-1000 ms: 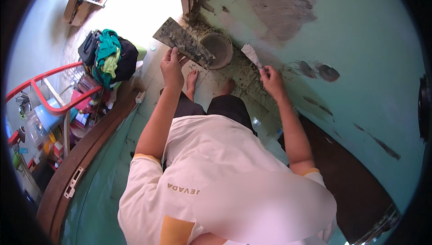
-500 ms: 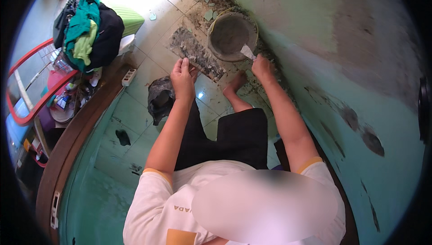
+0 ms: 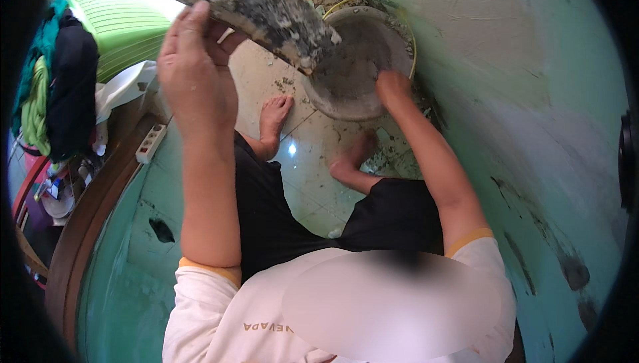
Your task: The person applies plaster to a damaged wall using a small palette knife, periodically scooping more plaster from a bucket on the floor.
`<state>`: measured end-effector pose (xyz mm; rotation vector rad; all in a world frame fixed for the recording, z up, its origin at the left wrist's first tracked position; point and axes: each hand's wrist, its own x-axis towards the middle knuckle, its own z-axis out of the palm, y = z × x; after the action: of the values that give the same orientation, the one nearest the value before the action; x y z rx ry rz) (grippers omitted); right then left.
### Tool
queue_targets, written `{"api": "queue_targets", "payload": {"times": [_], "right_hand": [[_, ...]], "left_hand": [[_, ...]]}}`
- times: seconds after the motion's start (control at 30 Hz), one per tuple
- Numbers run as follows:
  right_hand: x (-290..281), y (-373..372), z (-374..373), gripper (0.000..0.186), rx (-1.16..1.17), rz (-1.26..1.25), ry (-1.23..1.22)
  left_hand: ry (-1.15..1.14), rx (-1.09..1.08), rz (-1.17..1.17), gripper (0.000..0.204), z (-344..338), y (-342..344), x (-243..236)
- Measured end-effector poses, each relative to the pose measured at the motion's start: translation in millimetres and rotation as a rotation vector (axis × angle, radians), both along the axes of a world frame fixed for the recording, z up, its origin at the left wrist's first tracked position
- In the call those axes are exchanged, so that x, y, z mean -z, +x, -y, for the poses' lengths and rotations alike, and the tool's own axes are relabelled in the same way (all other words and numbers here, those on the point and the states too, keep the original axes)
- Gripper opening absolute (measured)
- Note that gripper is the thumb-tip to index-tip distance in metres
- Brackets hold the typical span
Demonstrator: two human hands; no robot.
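Reaching up toward twelve o'clock, the left hand (image 3: 196, 73) is raised with its forearm upright, fingers curled round the near edge of a flat grey mortar-smeared board (image 3: 256, 0), which slants from eleven toward one o'clock above the hand. At one o'clock the right hand (image 3: 393, 88) dips over the rim of a round grey mortar-caked bucket (image 3: 353, 63) on the pale tiled floor (image 3: 303, 183); its fingers are hidden, so their grip cannot be told. Two bare feet rest just below the bucket.
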<state>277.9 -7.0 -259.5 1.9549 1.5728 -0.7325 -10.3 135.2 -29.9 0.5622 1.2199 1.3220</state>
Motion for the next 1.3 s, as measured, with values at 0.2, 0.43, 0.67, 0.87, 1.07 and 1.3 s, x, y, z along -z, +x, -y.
{"api": "queue_targets", "payload": {"times": [0.2, 0.43, 0.67, 0.87, 1.07, 1.3], "right_hand": [[-2.3, 4.0, 2.8, 0.022, -0.008, -0.141, 0.063], [11.5, 9.7, 14.1, 0.022, -0.099, -0.234, 0.211], [13.4, 2.1, 19.3, 0.016, -0.048, -0.257, 0.277], [11.7, -12.9, 10.4, 0.025, 0.018, -0.406, 0.275], [37.9, -13.9, 4.8, 0.03, 0.101, -0.482, 0.301], [44.9, -18.9, 1.6, 0.028, 0.077, -0.511, 0.468]], "left_hand": [[0.18, 0.142, 0.031, 0.02, -18.9, -4.8, 45.7], [0.288, 0.329, 0.141, 0.031, -32.0, 13.4, 78.8], [0.257, 0.509, 0.332, 0.031, -31.8, 16.9, 86.6], [0.455, 0.601, 0.462, 0.032, 8.5, 46.0, 62.0], [0.438, 0.591, 0.464, 0.031, 2.4, 35.0, 68.1], [0.41, 0.538, 0.381, 0.028, 8.9, 40.0, 57.6]]}}
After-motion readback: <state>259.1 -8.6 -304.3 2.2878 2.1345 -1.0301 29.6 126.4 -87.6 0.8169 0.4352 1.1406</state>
